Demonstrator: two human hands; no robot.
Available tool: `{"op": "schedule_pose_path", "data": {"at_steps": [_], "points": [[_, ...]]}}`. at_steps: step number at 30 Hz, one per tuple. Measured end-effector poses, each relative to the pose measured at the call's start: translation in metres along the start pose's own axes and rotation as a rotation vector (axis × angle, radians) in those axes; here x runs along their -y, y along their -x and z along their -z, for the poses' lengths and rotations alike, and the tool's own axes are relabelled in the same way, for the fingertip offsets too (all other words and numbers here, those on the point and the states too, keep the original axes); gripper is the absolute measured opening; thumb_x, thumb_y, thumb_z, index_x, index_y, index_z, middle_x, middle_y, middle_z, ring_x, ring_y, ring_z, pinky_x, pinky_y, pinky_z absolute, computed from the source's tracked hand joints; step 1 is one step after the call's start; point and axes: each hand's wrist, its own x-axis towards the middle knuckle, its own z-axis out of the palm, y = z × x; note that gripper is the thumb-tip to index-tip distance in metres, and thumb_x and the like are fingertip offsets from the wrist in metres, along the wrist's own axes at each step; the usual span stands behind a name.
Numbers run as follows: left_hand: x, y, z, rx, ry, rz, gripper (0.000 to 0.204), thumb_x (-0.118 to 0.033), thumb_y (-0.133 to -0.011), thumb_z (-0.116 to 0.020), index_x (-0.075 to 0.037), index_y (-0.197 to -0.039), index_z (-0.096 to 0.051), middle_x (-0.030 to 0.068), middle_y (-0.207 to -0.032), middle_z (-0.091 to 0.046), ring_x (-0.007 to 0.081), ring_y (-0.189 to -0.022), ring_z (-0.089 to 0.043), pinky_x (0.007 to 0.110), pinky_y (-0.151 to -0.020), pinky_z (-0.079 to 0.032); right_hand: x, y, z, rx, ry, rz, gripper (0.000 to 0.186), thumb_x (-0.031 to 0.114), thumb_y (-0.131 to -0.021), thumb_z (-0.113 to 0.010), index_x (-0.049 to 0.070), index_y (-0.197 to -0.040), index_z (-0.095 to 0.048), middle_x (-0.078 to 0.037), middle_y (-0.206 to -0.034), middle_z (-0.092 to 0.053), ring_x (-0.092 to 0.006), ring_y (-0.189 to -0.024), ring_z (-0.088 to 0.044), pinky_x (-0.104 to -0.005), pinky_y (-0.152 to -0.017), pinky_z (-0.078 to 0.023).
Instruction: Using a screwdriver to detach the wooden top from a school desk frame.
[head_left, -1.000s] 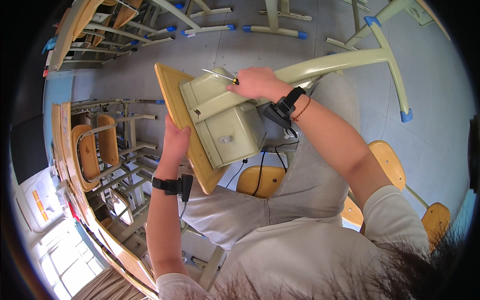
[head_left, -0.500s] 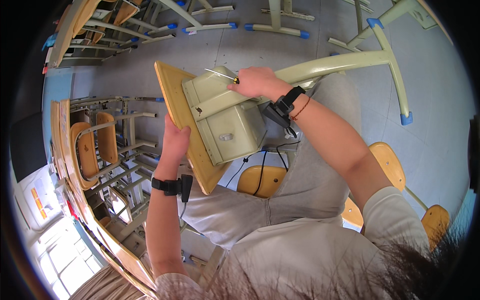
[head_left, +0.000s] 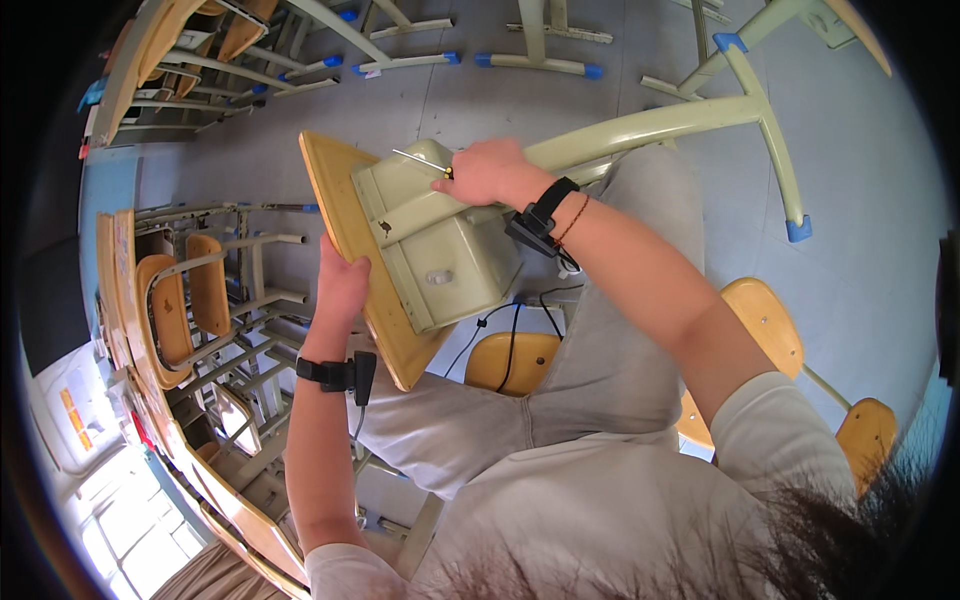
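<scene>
A school desk tipped on its side lies across my lap, its yellow wooden top (head_left: 405, 358) facing left and its pale green metal box (head_left: 465, 285) turned toward me. My left hand (head_left: 342, 285) grips the edge of the wooden top, thumb on the near side and the other fingers mostly hidden behind it. In my right hand (head_left: 490, 172) is a screwdriver (head_left: 422, 163), closed in the fist over the desk's metal frame. Its thin shaft points up and left; only a bit of its yellow and black handle shows. The desk's leg (head_left: 650, 122) stretches right to a blue-capped foot.
Stacked desks and chairs (head_left: 180, 310) crowd the left side. More desk legs (head_left: 540, 65) stand at the far side. Wooden chair seats (head_left: 765, 320) are at my right, another seat (head_left: 510, 362) lies below the box, and black cables (head_left: 513, 335) hang near my lap.
The whole view has shifted slightly, so things appear a little farther left. Both hands keep their hold, and the desk and screwdriver stay in nearly the same pose.
</scene>
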Motion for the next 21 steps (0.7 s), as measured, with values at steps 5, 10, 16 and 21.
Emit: {"op": "schedule_pose_path", "data": {"at_steps": [5,10,16,21], "points": [[-0.009,0.004,0.0,0.002,0.075,-0.015,0.057,0.003,-0.079,-0.051,0.005,-0.134,-0.037,0.0204,-0.119,-0.056,0.031,-0.111,-0.06,0.038,-0.097,-0.048,-0.002,-0.003,-0.004,-0.034,-0.048,0.017,0.061,0.057,-0.097,-0.043,0.005,-0.102,-0.075,-0.016,-0.101,-0.073,-0.0359,-0.098,-0.068,-0.0437,-0.085,-0.053],[-0.007,0.007,0.003,0.038,0.188,-0.068,0.061,0.005,-0.078,-0.05,0.004,-0.137,-0.034,0.0184,-0.124,-0.054,0.0297,-0.118,-0.055,0.037,-0.103,-0.044,-0.001,-0.001,-0.001,-0.028,-0.001,-0.033,0.064,0.058,-0.097,-0.042,0.003,-0.094,-0.074,-0.017,-0.091,-0.073,-0.0376,-0.092,-0.069,-0.0448,-0.08,-0.053],[0.012,0.009,0.024,0.164,0.389,-0.101,0.074,0.001,-0.08,-0.051,0.001,-0.148,-0.024,0.0197,-0.133,-0.05,0.0292,-0.129,-0.049,0.036,-0.108,-0.038,-0.004,-0.003,0.005,-0.066,0.086,-0.095,0.075,0.067,-0.094,-0.043,-0.002,-0.082,-0.071,-0.02,-0.083,-0.071,-0.0396,-0.083,-0.068,-0.0472,-0.074,-0.053],[0.004,0.014,0.031,0.219,0.441,-0.003,0.078,0.001,-0.08,-0.051,0.0,-0.153,-0.023,0.0159,-0.136,-0.05,0.0247,-0.13,-0.046,0.035,-0.11,-0.036,-0.026,-0.002,0.015,-0.136,0.099,-0.08,0.077,0.069,-0.092,-0.049,-0.004,-0.075,-0.067,-0.022,-0.073,-0.067,-0.0413,-0.07,-0.064,-0.0468,-0.066,-0.05]]}}
